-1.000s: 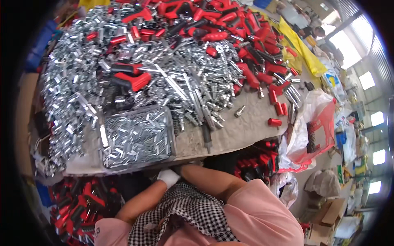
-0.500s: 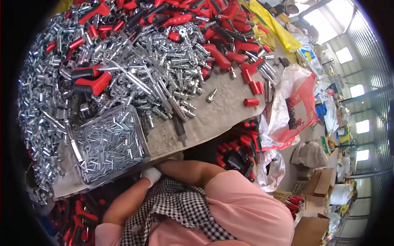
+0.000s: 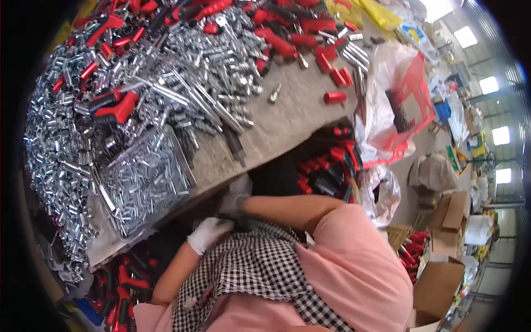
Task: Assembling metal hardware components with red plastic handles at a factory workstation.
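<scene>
On my feed, the left hand (image 3: 209, 232) in its white glove and the right hand (image 3: 234, 205) in grey sit close together at seven o'clock, below the edge of the table (image 3: 298, 119); I can't tell what their fingers grip. The checked apron (image 3: 257, 265) lies just beside them at six, a clear bin (image 3: 183, 156) of metal pins (image 3: 144, 178) at nine.

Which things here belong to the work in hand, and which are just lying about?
Probably in use, nearest the work:
left hand and right hand, below the table; anything held is hidden
small metal pins

Apparently lying about:
red-and-white bag
cardboard boxes
yellow sheet
</scene>
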### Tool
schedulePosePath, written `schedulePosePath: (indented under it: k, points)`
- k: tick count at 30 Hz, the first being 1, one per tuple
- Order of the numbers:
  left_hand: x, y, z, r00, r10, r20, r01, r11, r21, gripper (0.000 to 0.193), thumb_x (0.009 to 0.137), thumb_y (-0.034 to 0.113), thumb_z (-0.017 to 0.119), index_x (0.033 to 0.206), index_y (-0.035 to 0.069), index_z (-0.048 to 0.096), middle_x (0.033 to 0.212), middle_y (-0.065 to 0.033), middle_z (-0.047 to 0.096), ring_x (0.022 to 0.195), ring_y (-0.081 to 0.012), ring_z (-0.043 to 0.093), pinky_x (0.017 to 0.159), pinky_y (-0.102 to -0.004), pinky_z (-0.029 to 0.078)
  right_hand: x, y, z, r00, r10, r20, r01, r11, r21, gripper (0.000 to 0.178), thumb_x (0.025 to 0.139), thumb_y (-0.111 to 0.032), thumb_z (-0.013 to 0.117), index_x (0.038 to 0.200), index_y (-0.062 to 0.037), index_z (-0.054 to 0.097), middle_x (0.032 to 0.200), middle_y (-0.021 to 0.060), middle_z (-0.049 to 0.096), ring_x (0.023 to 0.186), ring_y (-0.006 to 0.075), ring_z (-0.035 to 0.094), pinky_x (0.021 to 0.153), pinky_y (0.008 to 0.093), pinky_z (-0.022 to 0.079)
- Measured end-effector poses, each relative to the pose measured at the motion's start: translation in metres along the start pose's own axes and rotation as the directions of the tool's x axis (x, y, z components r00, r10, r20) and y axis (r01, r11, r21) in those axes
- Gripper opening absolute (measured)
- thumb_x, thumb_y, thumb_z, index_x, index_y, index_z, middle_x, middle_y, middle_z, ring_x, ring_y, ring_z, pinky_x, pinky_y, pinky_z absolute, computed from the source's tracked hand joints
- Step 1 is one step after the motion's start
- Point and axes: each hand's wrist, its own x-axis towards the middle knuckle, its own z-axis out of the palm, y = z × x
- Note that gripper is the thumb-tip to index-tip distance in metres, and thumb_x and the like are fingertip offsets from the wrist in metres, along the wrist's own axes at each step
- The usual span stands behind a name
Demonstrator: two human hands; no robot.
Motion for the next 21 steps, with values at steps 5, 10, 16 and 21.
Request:
schedulePosePath:
  k: [5, 10, 16, 21]
  points:
    - [0.004, 0.0, -0.01, 0.936, -0.046, -0.35, -0.256, 0.594, -0.762, 0.028, 0.092, 0.033, 0.051, 0.097, 0.009, 0.065, 0.084, -0.0055, 0.068, 0.084, -0.0247, 0.066, 0.08, -0.0401, 0.052, -0.139, -0.031, -0.051, 0.978, -0.179, -0.106, 0.142, 0.948, -0.285, 0.053, 0.081, -0.028, 0.059, 0.133, -0.0185, 0.054, 0.082, 0.0189, 0.067, 0.077, 0.0358, 0.068, 0.066, 0.0449, 0.054]
    - [0.029, 0.006, -0.012, 0.848, 0.472, -0.243, -0.195, -0.148, -0.97, 0.025, 0.092, 0.027, 0.047, 0.075, 0.011, 0.055, 0.071, -0.0053, 0.056, 0.079, -0.0277, 0.059, 0.074, -0.0452, 0.05, -0.16, -0.024, -0.009, 0.903, -0.083, -0.421, 0.267, 0.878, 0.399, 0.07, 0.075, -0.017, 0.068, 0.141, -0.0107, 0.046, 0.104, 0.0184, 0.066, 0.082, 0.0347, 0.068, 0.074, 0.0431, 0.056]
    - [-0.027, 0.098, 0.033, 0.851, 0.32, -0.417, -0.467, 0.098, -0.879, 0.035, 0.095, 0.029, 0.049, 0.071, 0.004, 0.052, 0.096, -0.0227, 0.067, 0.109, -0.0416, 0.058, 0.107, -0.0569, 0.037, -0.206, 0.015, 0.031, 0.964, -0.044, 0.264, -0.176, -0.846, 0.503, 0.05, 0.079, -0.027, 0.069, 0.119, -0.0016, 0.053, 0.09, 0.0186, 0.066, 0.057, 0.0226, 0.063, 0.063, 0.0358, 0.06]
    - [-0.058, 0.175, 0.023, 0.56, 0.766, -0.317, -0.77, 0.34, -0.54, 0.055, 0.092, 0.052, 0.052, 0.1, -0.002, 0.06, 0.118, -0.0265, 0.062, 0.121, -0.0424, 0.053, 0.11, -0.0556, 0.031, -0.241, 0.02, 0.027, 0.994, 0.107, -0.002, 0.064, -0.574, 0.816, 0.046, 0.081, -0.02, 0.067, 0.12, 0.0019, 0.056, 0.087, 0.016, 0.065, 0.06, 0.0231, 0.063, 0.058, 0.0366, 0.058]
